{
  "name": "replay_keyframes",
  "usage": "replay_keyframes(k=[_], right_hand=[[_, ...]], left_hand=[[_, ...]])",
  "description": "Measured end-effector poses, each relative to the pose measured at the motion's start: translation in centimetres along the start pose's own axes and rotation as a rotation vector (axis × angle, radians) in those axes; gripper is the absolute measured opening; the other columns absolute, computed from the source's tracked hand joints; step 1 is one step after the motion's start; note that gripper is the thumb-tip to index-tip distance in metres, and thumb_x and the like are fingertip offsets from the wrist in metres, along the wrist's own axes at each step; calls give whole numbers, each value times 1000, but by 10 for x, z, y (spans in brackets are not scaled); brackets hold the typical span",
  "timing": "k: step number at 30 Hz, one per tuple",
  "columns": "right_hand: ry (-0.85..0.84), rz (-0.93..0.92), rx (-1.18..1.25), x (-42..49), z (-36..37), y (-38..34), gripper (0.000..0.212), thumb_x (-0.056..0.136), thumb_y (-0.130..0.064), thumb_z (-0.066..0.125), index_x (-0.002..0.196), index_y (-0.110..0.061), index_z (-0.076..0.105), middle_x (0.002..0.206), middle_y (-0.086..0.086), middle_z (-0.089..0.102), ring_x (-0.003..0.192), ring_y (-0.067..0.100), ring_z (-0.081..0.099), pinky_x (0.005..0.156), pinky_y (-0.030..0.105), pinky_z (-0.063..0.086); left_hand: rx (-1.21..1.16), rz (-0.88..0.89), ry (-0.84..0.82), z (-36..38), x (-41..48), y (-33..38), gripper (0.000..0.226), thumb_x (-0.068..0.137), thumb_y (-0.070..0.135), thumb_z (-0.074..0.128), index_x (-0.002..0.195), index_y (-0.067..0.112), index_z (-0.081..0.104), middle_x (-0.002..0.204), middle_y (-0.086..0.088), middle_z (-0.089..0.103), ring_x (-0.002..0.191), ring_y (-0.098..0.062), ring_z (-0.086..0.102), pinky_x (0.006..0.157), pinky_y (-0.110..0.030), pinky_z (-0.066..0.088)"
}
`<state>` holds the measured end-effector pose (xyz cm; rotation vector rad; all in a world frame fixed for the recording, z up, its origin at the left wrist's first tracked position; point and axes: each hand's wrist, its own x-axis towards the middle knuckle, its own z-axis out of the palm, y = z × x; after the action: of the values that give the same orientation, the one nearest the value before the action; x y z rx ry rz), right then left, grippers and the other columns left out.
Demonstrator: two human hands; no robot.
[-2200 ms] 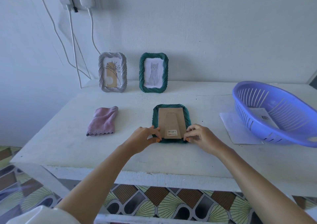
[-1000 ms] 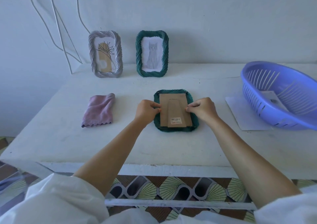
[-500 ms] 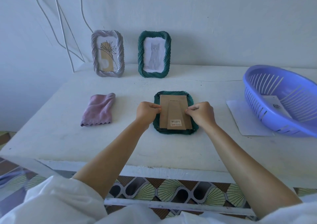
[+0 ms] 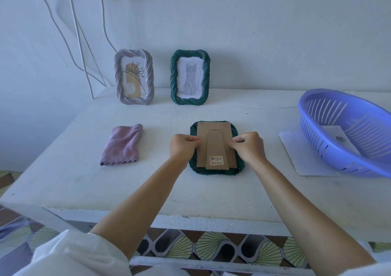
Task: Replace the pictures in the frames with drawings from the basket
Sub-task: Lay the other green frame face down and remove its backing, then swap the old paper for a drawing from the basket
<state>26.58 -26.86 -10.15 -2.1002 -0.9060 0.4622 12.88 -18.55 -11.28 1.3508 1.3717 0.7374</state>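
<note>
- A white-painted table [image 4: 148,187] with a rough, slightly speckled top stands against a plain white wall [image 4: 254,32].
- White cables [image 4: 78,43] hang down the wall at the upper left and drop behind the table's far left corner.
- Below the table's front edge are patterned floor tiles [image 4: 211,248] with fan shapes in yellow, brown and grey.
- The face-down green frame [image 4: 237,171] lies flat in the middle of the table, its brown cardboard backing [image 4: 213,132] and folded stand facing up.
- The left hand [image 4: 182,148] is curled, its fingertips pinching the backing's left edge. The right hand [image 4: 249,146] is curled the same way on the right edge.
- A barcode sticker [image 4: 216,160] sits at the foot of the stand, and its orange strip carries digits too small to read.
- At the back, a grey frame [image 4: 118,77] holding a flower print and an upright green frame [image 4: 206,75] holding a cat drawing stand side by side against the wall.
- A folded pink cloth [image 4: 122,144] lies to the left of the face-down frame.
- A purple slotted basket [image 4: 330,115] sits at the right edge on a white sheet [image 4: 300,155]. Inside it lies a paper [image 4: 336,136] with a small dark mark that cannot be read.
</note>
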Motion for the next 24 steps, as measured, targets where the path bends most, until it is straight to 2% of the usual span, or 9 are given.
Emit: replay_keyframes(k=[2, 4, 7, 11, 16, 21, 24], right_hand=[[-9, 10, 20, 1, -1, 0, 21, 78, -2, 61, 90, 14, 64, 101, 29, 65, 101, 40, 60, 89, 51, 50], [-25, 19, 35, 0, -2, 1, 16, 80, -3, 61, 89, 6, 70, 95, 18, 71, 97, 30, 64, 87, 39, 53], [-41, 23, 62, 1, -3, 0, 20, 81, -4, 62, 98, -8, 72, 85, 3, 61, 91, 19, 58, 79, 25, 45], [-48, 42, 80, 3, -3, 0, 24, 80, -1, 63, 102, -9, 71, 89, 5, 63, 85, 15, 55, 78, 24, 44], [-68, 37, 116, 7, -6, -3, 26, 79, -1, 65, 104, -7, 70, 87, 4, 60, 85, 14, 54, 77, 21, 40], [-72, 4, 159, 11, -9, -6, 26, 79, -2, 65, 104, -7, 71, 93, 6, 63, 86, 13, 54, 76, 20, 39], [-94, -28, 214, 13, -10, -10, 24, 80, -5, 66, 103, -8, 71, 99, 6, 66, 90, 13, 57, 80, 20, 39]], left_hand=[[-9, 5, -2, 0, 0, 0, 16, 84, 6, 65, 99, 6, 71, 108, -11, 68, 88, -21, 60, 77, -29, 51], [-9, 10, 3, 0, 1, 0, 17, 84, 6, 66, 100, 7, 70, 108, -11, 68, 88, -21, 61, 78, -30, 52], [-6, 25, 5, 1, 0, 0, 21, 83, 6, 67, 103, 7, 69, 110, -10, 67, 90, -21, 62, 81, -32, 54], [9, 56, 2, 2, 1, 2, 25, 83, 6, 67, 108, 6, 67, 108, -9, 66, 89, -19, 60, 78, -30, 52], [10, 68, 7, 0, 4, 4, 19, 84, 9, 65, 103, 9, 66, 102, -6, 65, 90, -20, 61, 78, -32, 54], [-82, 58, -46, -4, 8, 7, 20, 86, 4, 61, 106, 5, 63, 96, -12, 65, 91, -28, 65, 83, -41, 56], [-166, 27, -63, -10, 13, 10, 24, 88, -1, 57, 111, 3, 63, 94, -13, 66, 83, -26, 64, 76, -34, 56]])
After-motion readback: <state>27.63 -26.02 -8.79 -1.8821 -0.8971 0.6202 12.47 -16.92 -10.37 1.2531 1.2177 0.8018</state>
